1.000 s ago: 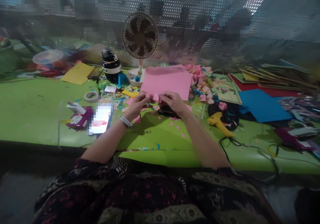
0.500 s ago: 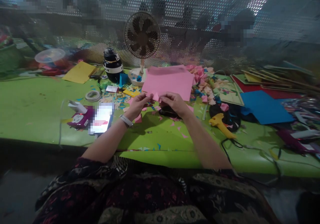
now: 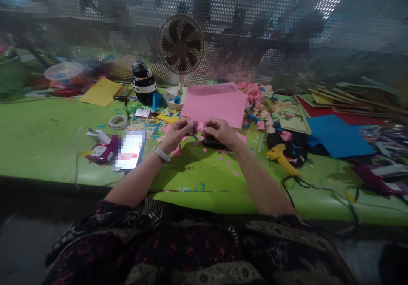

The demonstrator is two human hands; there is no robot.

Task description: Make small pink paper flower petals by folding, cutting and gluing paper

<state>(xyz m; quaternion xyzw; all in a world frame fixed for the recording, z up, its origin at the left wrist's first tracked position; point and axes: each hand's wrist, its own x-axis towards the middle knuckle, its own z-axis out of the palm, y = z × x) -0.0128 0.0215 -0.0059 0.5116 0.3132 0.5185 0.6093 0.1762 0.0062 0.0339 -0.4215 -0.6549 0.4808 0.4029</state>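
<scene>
A small pink paper piece [image 3: 200,127] is pinched between my two hands, just in front of a large pink sheet [image 3: 215,104]. My left hand [image 3: 178,131], with a white band at the wrist, grips its left side with thumb and fingers. On its right side, my right hand [image 3: 220,131] holds it the same way. Dark scissors [image 3: 214,143] lie on the green table below my right hand, partly hidden by it. Pink scraps [image 3: 176,151] are scattered around.
A fan [image 3: 181,45] and a black jar [image 3: 144,83] stand at the back. To the left are a phone [image 3: 130,151] and a tape roll [image 3: 118,122]. A yellow glue gun [image 3: 283,159] with its cable and a blue sheet [image 3: 339,136] lie right.
The small pink piece has changed shape between my fingers and now looks more rounded. Both hands have shifted only slightly.
</scene>
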